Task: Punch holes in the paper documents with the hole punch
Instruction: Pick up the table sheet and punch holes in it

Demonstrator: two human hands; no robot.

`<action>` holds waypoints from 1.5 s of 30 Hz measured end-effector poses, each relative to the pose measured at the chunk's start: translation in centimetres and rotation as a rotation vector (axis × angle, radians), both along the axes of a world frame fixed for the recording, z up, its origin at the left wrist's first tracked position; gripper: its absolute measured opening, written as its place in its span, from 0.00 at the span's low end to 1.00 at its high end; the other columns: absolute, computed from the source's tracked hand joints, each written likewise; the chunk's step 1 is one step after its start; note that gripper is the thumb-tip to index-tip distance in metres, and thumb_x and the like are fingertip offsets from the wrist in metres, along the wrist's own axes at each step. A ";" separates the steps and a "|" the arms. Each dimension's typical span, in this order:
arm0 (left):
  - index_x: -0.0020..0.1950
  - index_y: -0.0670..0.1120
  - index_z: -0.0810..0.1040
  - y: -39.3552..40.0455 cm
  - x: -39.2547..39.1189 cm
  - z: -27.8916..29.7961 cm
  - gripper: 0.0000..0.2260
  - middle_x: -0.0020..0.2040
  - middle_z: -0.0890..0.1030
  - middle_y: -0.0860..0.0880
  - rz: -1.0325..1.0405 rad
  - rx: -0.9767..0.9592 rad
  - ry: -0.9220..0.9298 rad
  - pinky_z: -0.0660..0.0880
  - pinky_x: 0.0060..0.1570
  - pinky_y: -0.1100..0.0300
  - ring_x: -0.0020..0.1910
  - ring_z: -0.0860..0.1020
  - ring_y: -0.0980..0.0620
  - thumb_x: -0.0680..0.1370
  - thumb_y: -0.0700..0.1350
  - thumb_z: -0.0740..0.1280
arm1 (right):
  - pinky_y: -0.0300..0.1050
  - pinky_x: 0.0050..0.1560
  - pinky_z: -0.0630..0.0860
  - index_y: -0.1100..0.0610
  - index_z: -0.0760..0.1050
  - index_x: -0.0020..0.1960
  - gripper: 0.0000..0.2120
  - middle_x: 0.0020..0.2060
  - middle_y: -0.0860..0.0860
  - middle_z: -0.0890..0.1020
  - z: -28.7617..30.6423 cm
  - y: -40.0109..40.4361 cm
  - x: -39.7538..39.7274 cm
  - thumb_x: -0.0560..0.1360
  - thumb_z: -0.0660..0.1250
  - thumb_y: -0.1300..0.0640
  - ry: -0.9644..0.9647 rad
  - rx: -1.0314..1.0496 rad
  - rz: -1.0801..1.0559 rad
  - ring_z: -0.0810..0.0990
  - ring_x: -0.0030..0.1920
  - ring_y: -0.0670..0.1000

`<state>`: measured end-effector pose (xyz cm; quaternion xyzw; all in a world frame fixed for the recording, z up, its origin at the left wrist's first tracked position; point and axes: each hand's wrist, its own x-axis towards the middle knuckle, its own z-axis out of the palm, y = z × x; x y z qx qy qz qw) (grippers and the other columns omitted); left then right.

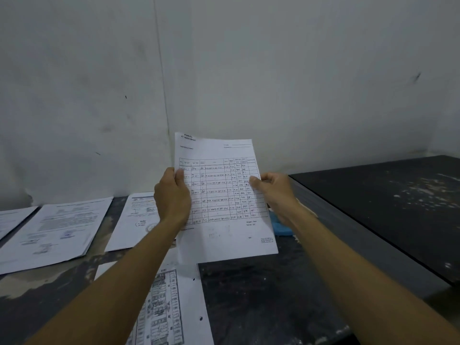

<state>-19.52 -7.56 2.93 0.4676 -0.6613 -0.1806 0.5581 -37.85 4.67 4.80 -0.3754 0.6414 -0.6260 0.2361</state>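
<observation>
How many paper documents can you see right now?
5: one held up, three along the wall at left, one punched nearest. Others may be hidden.

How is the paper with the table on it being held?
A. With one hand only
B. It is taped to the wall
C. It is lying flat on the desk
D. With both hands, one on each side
D: the left hand grips the left edge of the sheet with the table and the right hand pinches its right edge, holding it up above the desk.
</observation>
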 end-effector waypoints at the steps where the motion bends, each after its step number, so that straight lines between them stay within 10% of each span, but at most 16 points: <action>1: 0.47 0.43 0.72 -0.2 0.0 -0.5 0.14 0.40 0.76 0.48 -0.004 0.019 0.001 0.64 0.31 0.63 0.34 0.71 0.56 0.85 0.49 0.56 | 0.45 0.42 0.82 0.60 0.80 0.53 0.08 0.46 0.52 0.86 0.0 0.1 -0.2 0.79 0.69 0.56 0.016 0.007 -0.007 0.86 0.45 0.52; 11: 0.48 0.40 0.75 -1.4 -2.1 -4.7 0.14 0.46 0.78 0.45 -0.049 0.255 0.014 0.69 0.44 0.53 0.46 0.76 0.45 0.85 0.48 0.57 | 0.48 0.32 0.83 0.57 0.78 0.51 0.05 0.40 0.54 0.84 -0.1 0.2 -4.3 0.79 0.65 0.64 0.336 0.011 -0.240 0.84 0.33 0.52; 15: 0.47 0.41 0.74 -1.1 -3.5 -5.6 0.12 0.45 0.75 0.47 -0.052 0.267 -0.049 0.65 0.44 0.56 0.45 0.72 0.48 0.85 0.46 0.57 | 0.32 0.37 0.72 0.57 0.80 0.49 0.06 0.42 0.49 0.83 -1.1 0.0 -7.1 0.77 0.65 0.63 0.569 0.037 -0.382 0.80 0.41 0.47; 25: 0.59 0.39 0.79 -2.3 -7.5 -8.4 0.15 0.57 0.81 0.42 -0.109 0.434 -0.075 0.77 0.54 0.49 0.53 0.79 0.41 0.84 0.47 0.58 | 0.40 0.50 0.71 0.55 0.80 0.65 0.15 0.62 0.50 0.80 -3.6 -0.3 -11.1 0.82 0.60 0.58 0.409 0.221 -0.190 0.76 0.53 0.46; 30: 0.61 0.38 0.78 -1.7 -10.1 -9.0 0.15 0.58 0.81 0.42 -0.113 0.482 -0.091 0.77 0.55 0.50 0.55 0.80 0.41 0.84 0.46 0.59 | 0.36 0.37 0.70 0.52 0.80 0.64 0.14 0.56 0.48 0.80 -4.5 -0.5 -12.2 0.82 0.61 0.57 0.372 0.231 -0.137 0.76 0.43 0.42; 45: 0.61 0.36 0.78 -0.4 -14.2 -10.0 0.15 0.59 0.81 0.38 -0.038 0.557 -0.138 0.78 0.54 0.49 0.55 0.80 0.39 0.84 0.45 0.60 | 0.35 0.41 0.70 0.55 0.78 0.66 0.15 0.53 0.46 0.78 -5.2 -0.7 -13.4 0.83 0.60 0.55 0.389 0.211 -0.004 0.74 0.43 0.41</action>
